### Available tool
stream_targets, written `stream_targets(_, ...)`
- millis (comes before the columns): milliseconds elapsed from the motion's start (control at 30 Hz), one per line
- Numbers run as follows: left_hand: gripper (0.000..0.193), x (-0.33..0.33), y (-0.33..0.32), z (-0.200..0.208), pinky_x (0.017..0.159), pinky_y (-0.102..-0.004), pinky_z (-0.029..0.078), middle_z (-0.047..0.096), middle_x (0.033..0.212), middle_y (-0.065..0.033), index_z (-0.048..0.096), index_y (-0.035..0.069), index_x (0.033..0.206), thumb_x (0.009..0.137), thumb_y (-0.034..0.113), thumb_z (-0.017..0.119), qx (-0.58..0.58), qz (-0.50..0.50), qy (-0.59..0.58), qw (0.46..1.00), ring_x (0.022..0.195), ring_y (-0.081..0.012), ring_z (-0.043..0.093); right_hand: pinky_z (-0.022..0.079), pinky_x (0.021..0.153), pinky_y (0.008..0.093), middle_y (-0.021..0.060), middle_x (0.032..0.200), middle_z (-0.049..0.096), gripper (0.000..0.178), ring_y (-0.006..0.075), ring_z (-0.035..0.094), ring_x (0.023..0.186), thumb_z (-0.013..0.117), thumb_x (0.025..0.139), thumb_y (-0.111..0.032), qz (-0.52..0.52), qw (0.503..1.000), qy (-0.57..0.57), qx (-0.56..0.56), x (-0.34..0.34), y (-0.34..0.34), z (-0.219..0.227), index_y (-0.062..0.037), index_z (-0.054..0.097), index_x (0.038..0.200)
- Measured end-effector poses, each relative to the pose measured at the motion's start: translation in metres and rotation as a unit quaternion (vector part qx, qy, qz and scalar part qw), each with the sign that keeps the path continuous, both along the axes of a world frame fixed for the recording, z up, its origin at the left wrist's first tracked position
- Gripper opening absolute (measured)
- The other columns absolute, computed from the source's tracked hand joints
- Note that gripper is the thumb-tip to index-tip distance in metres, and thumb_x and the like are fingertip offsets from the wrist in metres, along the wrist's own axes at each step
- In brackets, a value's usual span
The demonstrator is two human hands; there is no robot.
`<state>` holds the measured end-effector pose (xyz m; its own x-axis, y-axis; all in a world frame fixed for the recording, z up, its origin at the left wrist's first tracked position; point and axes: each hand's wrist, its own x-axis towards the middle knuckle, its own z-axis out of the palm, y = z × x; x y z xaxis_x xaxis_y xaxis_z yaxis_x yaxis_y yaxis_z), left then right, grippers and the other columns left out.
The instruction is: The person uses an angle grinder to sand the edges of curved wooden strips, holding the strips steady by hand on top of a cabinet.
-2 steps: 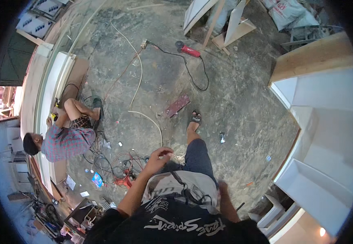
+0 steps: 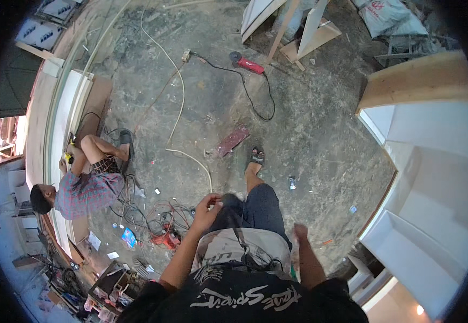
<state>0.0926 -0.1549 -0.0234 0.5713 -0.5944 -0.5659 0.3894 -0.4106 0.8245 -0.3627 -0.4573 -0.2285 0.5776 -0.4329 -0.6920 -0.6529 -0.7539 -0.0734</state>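
Observation:
My left hand [image 2: 207,211] is in front of my left thigh, fingers curled in toward the thumb. Whatever they may hold is too small to make out. Beside my right hip hangs my right hand [image 2: 301,232], smeared by motion, its fingers unclear. A pale apron [image 2: 228,242] with a dark strap covers my lap, over dark shorts [image 2: 266,210]. On the floor ahead of my sandalled foot [image 2: 255,157] lies a dark red flat board [image 2: 233,141]. Farther off is a red angle grinder [image 2: 250,65] with a black cord.
At the left a person [image 2: 91,185] crouches by stacked pale boards [image 2: 72,102], holding a yellow tool [image 2: 70,158]. Tangled hoses [image 2: 164,212] and a red tool [image 2: 166,239] lie left of me. A pale hose [image 2: 177,121] crosses the floor. White cabinets [image 2: 433,177] stand right.
My right hand has come into sight beside my hip, its forearm swung outward. My left hand stays near my thigh, fingers slightly more curled. The whole view has shifted a little.

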Motion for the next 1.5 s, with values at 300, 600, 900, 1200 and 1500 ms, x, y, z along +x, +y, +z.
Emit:
stream_targets(300,0.1,0.13,-0.125,-0.049,0.108,-0.0503,0.043,0.047,0.145,-0.026,0.038,-0.001,0.147,0.073,0.046,0.086,0.253,-0.019,-0.129,0.959,0.128,-0.0446,0.051,0.051,0.093,0.0415,0.0217,0.11,0.07,0.034,0.0365,0.066,0.107,0.066,0.093,-0.023,-0.153,0.95,-0.272,-0.001,0.54,-0.256,0.028,0.0011,0.067,0.117)
stream_targets(600,0.137,0.248,-0.272,-0.147,0.105,-0.056,0.047,0.039,0.151,-0.028,0.015,-0.003,0.155,0.057,0.053,0.093,0.455,-0.002,0.093,0.886,0.13,-0.0471,0.051,0.046,0.104,0.0445,0.0236,0.128,0.059,0.067,0.037,0.059,0.12,0.08,0.083,-0.026,-0.051,0.985,-0.161,0.023,0.822,-0.302,-0.166,0.0026,0.052,0.136)
stream_targets(900,0.13,0.262,-0.33,-0.161,0.108,-0.059,0.041,0.037,0.15,-0.0258,0.017,0.0,0.155,0.062,0.057,0.087,0.467,0.045,0.253,0.846,0.137,-0.0464,0.041,0.033,0.117,0.0501,0.0279,0.152,0.04,0.113,0.0424,0.039,0.142,0.091,0.069,-0.036,-0.004,0.989,-0.151,-0.005,0.944,-0.367,-0.39,0.0075,0.028,0.152)
stream_targets(1200,0.131,0.25,-0.378,-0.154,0.109,-0.0591,0.039,0.036,0.15,-0.0258,0.015,0.0,0.156,0.062,0.058,0.086,0.497,0.078,0.287,0.815,0.137,-0.0478,0.039,0.046,0.106,0.0462,0.0165,0.127,0.065,0.082,0.0363,0.062,0.12,0.086,0.066,-0.036,0.005,0.998,-0.064,0.014,0.95,-0.344,-0.445,-0.0065,0.055,0.136)
stream_targets(1500,0.11,0.254,-0.381,-0.158,0.111,-0.0555,0.038,0.038,0.152,-0.0247,0.028,-0.003,0.153,0.076,0.057,0.079,0.452,0.172,0.121,0.867,0.136,-0.0449,0.043,0.055,0.073,0.0412,0.0089,0.095,0.068,0.044,0.025,0.067,0.085,0.075,0.074,-0.016,-0.263,0.894,0.103,0.349,0.883,-0.255,-0.155,-0.002,0.066,0.115)
